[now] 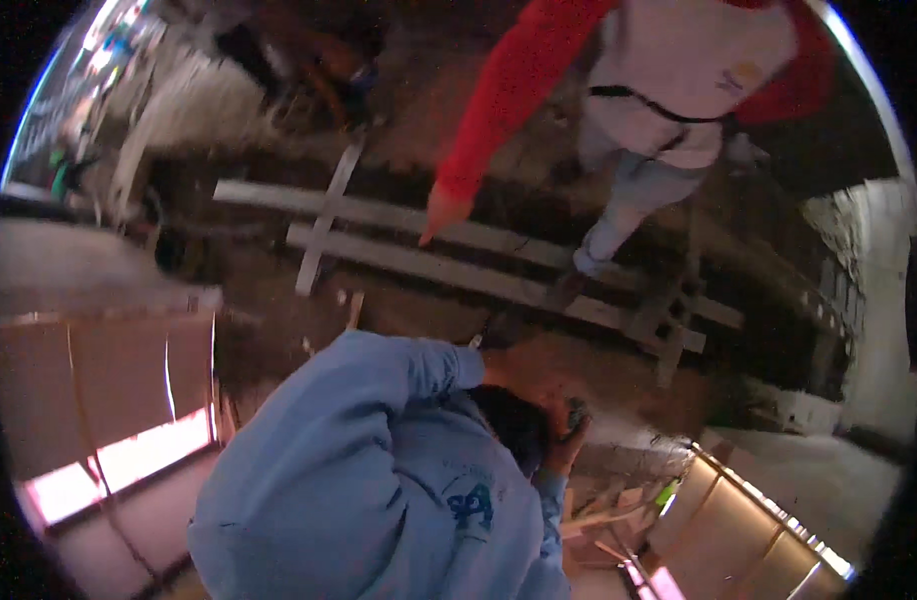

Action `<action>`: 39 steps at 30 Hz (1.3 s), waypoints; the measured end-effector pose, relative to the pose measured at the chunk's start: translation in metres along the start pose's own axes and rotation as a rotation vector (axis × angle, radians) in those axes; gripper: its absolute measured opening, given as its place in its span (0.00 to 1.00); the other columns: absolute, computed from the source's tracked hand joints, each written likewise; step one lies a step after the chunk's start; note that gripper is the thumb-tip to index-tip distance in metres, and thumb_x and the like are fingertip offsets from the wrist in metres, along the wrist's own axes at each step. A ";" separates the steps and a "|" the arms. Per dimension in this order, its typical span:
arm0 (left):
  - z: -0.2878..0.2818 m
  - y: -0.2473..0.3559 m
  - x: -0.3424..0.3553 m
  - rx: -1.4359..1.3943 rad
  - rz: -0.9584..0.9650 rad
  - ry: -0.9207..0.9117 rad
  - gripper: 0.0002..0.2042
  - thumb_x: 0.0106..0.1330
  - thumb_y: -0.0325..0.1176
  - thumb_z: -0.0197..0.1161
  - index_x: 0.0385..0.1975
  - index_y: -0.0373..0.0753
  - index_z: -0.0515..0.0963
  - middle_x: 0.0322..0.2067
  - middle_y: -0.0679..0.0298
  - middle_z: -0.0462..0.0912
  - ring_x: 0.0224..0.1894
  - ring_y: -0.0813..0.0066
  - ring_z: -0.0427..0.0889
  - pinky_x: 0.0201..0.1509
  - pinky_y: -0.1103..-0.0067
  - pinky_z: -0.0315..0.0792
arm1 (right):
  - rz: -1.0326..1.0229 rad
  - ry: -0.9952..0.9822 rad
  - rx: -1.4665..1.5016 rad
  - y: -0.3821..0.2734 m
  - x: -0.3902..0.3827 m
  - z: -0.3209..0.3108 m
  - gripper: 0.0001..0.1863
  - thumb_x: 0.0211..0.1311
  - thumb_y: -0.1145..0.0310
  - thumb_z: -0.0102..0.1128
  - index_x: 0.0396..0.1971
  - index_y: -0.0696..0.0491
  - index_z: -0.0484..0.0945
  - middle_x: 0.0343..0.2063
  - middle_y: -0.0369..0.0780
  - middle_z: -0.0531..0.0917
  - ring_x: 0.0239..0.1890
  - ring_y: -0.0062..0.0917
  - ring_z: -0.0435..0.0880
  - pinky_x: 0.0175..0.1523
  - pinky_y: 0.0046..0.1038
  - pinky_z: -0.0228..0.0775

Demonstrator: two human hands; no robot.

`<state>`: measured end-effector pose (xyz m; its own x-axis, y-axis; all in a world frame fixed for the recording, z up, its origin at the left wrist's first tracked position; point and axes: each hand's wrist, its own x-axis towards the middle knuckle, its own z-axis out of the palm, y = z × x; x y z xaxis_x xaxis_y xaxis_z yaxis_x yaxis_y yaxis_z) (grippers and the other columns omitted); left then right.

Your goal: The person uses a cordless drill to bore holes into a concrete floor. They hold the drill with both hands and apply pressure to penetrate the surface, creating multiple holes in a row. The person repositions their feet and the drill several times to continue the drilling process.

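Observation:
Neither my left hand nor my right hand can be made out. A person in a light blue sweatshirt [359,480] bends over in the lower middle, dark-haired head lowered, one hand [564,440] at a small object too unclear to name. Beyond, another person in a red-sleeved white top [679,60] and pale trousers has a hand [446,212] over long pale planks [379,255] on dark ground. A shorter piece [311,265] crosses them at the left.
A brown sheet wall [119,375] with a bright opening is at lower left, another lit panel [724,510] at lower right. Scrap wood [609,510] lies beside the bent person. Jumbled material [184,110] fills the upper left; a pale wall [884,280] stands at right.

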<state>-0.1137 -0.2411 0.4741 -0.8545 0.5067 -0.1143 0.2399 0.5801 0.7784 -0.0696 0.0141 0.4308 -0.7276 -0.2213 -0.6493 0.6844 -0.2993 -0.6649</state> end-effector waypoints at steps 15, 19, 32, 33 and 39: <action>0.203 0.053 -0.142 -0.754 -1.390 0.864 0.27 0.67 0.59 0.60 0.51 0.41 0.84 0.43 0.50 0.87 0.46 0.50 0.86 0.51 0.60 0.77 | -0.137 -0.633 -1.554 -0.127 0.176 -0.044 0.40 0.56 0.75 0.67 0.70 0.54 0.62 0.57 0.49 0.77 0.58 0.33 0.79 0.63 0.33 0.72; 0.282 0.080 -0.080 -1.237 -1.511 1.245 0.29 0.72 0.57 0.57 0.58 0.37 0.79 0.49 0.48 0.85 0.47 0.52 0.85 0.53 0.61 0.76 | -0.095 -0.984 -1.420 -0.138 0.222 0.023 0.45 0.55 0.80 0.64 0.74 0.51 0.57 0.66 0.47 0.71 0.64 0.36 0.75 0.68 0.35 0.69; 0.287 0.016 -0.082 -1.227 -1.826 2.045 0.32 0.63 0.59 0.65 0.53 0.35 0.80 0.45 0.50 0.85 0.48 0.51 0.84 0.55 0.63 0.75 | 0.892 -0.589 -1.328 0.061 0.298 0.294 0.20 0.73 0.56 0.59 0.54 0.55 0.78 0.51 0.42 0.84 0.52 0.33 0.84 0.55 0.38 0.79; 0.272 0.007 -0.097 -1.204 -1.732 2.070 0.33 0.62 0.59 0.66 0.55 0.35 0.79 0.47 0.50 0.84 0.50 0.51 0.83 0.56 0.64 0.74 | 0.833 -0.582 -1.423 0.079 0.293 0.312 0.20 0.71 0.56 0.61 0.54 0.54 0.78 0.50 0.42 0.84 0.50 0.33 0.85 0.55 0.37 0.80; 0.193 -0.028 -0.147 -0.896 -1.466 1.881 0.39 0.57 0.56 0.72 0.65 0.38 0.71 0.57 0.50 0.78 0.63 0.50 0.73 0.66 0.60 0.67 | 0.791 -0.939 -1.669 0.193 0.216 0.396 0.21 0.66 0.59 0.69 0.54 0.53 0.79 0.48 0.39 0.85 0.47 0.30 0.86 0.53 0.33 0.80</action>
<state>0.0941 -0.2082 0.3499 0.3033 -0.7954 -0.5248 -0.2780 -0.6006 0.7497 -0.1134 -0.4586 0.3083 0.2525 -0.3144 -0.9151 -0.2245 0.9009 -0.3715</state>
